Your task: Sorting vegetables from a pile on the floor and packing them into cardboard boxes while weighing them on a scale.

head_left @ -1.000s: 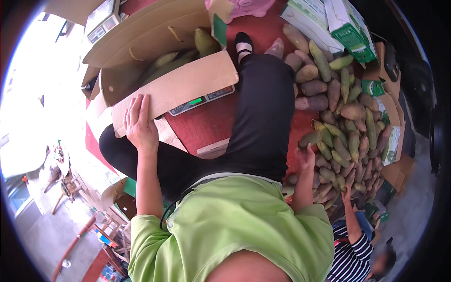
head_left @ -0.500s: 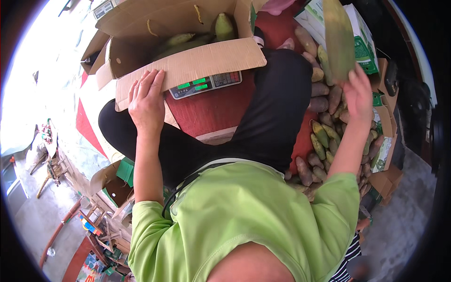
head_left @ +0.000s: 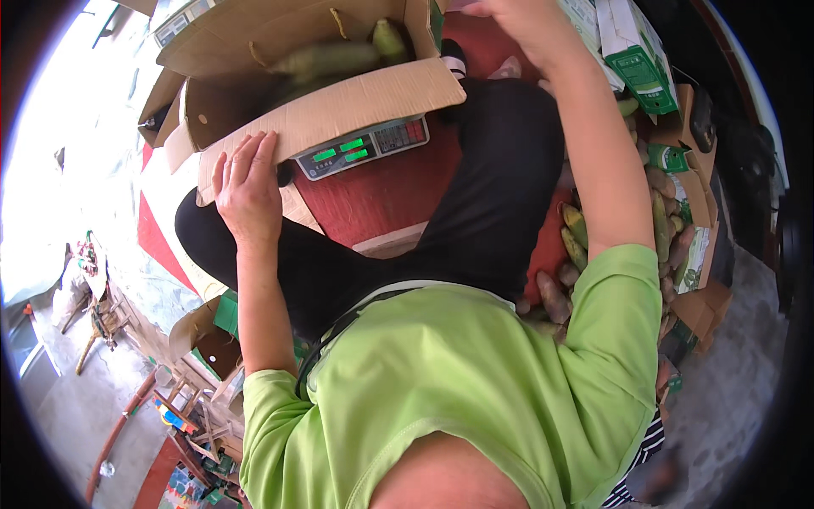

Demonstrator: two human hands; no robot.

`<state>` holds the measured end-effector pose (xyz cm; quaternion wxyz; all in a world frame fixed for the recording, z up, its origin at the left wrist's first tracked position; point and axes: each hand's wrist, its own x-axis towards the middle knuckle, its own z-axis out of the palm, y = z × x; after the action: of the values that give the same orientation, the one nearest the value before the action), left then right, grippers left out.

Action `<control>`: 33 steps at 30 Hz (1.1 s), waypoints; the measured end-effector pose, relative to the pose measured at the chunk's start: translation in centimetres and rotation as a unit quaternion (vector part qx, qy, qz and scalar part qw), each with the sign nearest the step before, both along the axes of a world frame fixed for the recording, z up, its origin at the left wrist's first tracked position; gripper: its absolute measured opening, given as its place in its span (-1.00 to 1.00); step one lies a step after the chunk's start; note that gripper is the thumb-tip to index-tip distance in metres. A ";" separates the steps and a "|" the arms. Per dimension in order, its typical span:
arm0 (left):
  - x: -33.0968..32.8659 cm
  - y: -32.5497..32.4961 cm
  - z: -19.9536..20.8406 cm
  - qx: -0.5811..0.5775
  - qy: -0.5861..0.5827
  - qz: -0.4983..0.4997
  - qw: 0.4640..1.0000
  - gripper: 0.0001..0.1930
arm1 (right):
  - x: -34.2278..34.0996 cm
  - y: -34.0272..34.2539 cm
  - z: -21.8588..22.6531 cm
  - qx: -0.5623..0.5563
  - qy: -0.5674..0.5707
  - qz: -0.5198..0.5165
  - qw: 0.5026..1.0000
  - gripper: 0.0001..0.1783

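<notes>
An open cardboard box [head_left: 254,25] stands on a digital scale [head_left: 365,151] with lit green displays. My left hand [head_left: 248,188] grips the box's near flap [head_left: 356,100], fingers lying over its face; the thumb is hidden. Inside the box are long green vegetables that look like radishes. One, a large pale-green radish [head_left: 326,59], is blurred by motion, and a second green radish [head_left: 390,41] leans upright at the right. My right hand [head_left: 521,24] is right of the box at the top edge, partly cut off. One finger stretches left, and nothing shows in the hand.
Red cloth [head_left: 386,195] lies between my crossed legs. On the right, brownish tubers [head_left: 553,297] and yellow-green vegetables [head_left: 574,227] are heaped, partly behind my right arm. A white and green carton [head_left: 638,64] and opened cardboard [head_left: 704,314] border the heap.
My right hand moved from the heap up and left, and no longer holds the large green radish. A similar radish now shows blurred inside the box. My left hand remains on the flap.
</notes>
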<state>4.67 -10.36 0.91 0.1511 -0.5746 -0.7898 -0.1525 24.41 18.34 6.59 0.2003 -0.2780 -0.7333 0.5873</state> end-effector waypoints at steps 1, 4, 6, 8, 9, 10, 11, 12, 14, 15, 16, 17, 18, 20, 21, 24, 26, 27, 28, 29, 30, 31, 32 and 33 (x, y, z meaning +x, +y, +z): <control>0.1 0.0 0.0 0.003 -0.001 -0.001 1.000 -0.73 | 1.6 -0.5 0.2 -0.020 0.027 -0.061 0.998 -0.53; -0.3 0.0 0.1 0.007 0.012 0.007 1.000 -0.75 | 6.9 0.7 -4.4 -0.008 0.015 -0.208 0.978 -0.58; -0.5 0.0 0.4 0.004 0.029 0.004 1.000 -0.75 | 11.7 -0.1 -8.1 -0.054 -0.011 -0.255 0.965 -0.61; -0.9 -0.1 0.7 0.001 0.039 0.004 0.999 -0.75 | 15.9 -1.9 -11.6 -0.123 -0.073 -0.313 0.939 -0.65; -1.1 -0.2 0.8 -0.002 0.038 0.000 0.999 -0.75 | 18.0 -3.2 -13.7 -0.148 -0.113 -0.330 0.926 -0.65; -1.4 -0.2 0.9 0.002 0.039 0.003 0.999 -0.74 | 20.5 -4.6 -16.8 -0.185 -0.114 -0.368 0.904 -0.67; -1.7 -0.1 1.0 0.007 0.041 0.006 0.999 -0.72 | 22.8 -6.3 -20.1 -0.222 -0.113 -0.407 0.879 -0.69; -2.0 -0.2 0.9 0.010 0.044 0.011 0.999 -0.71 | 24.3 -8.3 -22.3 -0.194 -0.120 -0.387 0.893 -0.70; -2.3 -0.4 1.0 0.006 0.037 0.009 0.999 -0.68 | 27.4 -12.2 -26.7 -0.186 -0.202 -0.353 0.894 -0.74; -2.3 -0.4 1.1 -0.002 0.045 0.017 0.999 -0.67 | 29.0 -14.0 -29.5 -0.207 -0.275 -0.335 0.877 -0.78; -2.2 -0.4 1.1 -0.007 0.050 0.026 0.998 -0.66 | 31.6 -16.4 -33.7 -0.096 -0.347 -0.236 0.903 -0.80; -1.9 -0.4 1.1 -0.008 0.048 0.022 0.999 -0.66 | 33.4 -18.2 -36.6 0.017 -0.408 -0.129 0.904 -0.83; -1.8 -0.9 1.5 -0.008 0.053 0.026 0.998 -0.66 | 31.6 -19.4 -37.3 0.014 -0.460 -0.090 0.883 -0.86; -1.2 -1.5 2.4 -0.001 0.050 0.026 0.998 -0.66 | 31.0 -22.3 -39.2 0.010 -0.510 -0.055 0.858 -0.88; -0.9 -0.8 2.2 -0.006 0.041 0.016 0.999 -0.65 | 33.9 -24.9 -42.3 0.058 -0.377 -0.126 0.916 -0.89; -0.3 1.0 -0.1 0.003 -0.008 -0.009 1.000 -0.65 | 40.0 -30.4 -48.4 0.157 -0.408 -0.126 0.890 -0.86; -0.3 0.5 0.5 -0.009 0.030 -0.001 1.000 -0.64 | 40.0 -31.1 -47.4 0.186 -0.513 -0.033 0.837 -0.85; -0.4 -0.1 1.5 -0.017 0.060 0.013 0.998 -0.64 | 35.6 -29.8 -45.1 -0.088 -0.450 -0.222 0.860 -0.84; -0.8 -1.0 2.6 -0.017 0.076 0.022 0.997 -0.64 | 28.0 -28.1 -40.8 -0.356 -0.345 -0.379 0.781 -0.82; -0.8 0.2 1.8 -0.009 0.043 -0.008 0.999 -0.65 | 31.7 -29.4 -42.7 -0.276 -0.355 -0.349 0.822 -0.80; -0.6 1.6 0.4 -0.002 0.005 -0.043 0.999 -0.66 | 36.5 -31.1 -44.7 -0.197 -0.373 -0.316 0.850 -0.78; -0.9 1.0 1.0 -0.007 0.042 -0.034 0.999 -0.67 | 36.0 -30.8 -43.4 -0.201 -0.370 -0.325 0.847 -0.78; -1.1 0.6 1.4 -0.007 0.069 -0.031 0.997 -0.68 | 32.5 -30.1 -42.1 -0.128 -0.412 -0.241 0.869 -0.78; -1.8 -0.1 1.7 -0.009 0.093 -0.028 0.995 -0.69 | 29.1 -28.3 -40.1 -0.054 -0.449 -0.153 0.878 -0.79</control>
<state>2.91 -10.43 2.65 0.2146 -0.6099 -0.7569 -0.0950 53.50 -9.92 -33.54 -0.0788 -0.6311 -0.6599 0.4000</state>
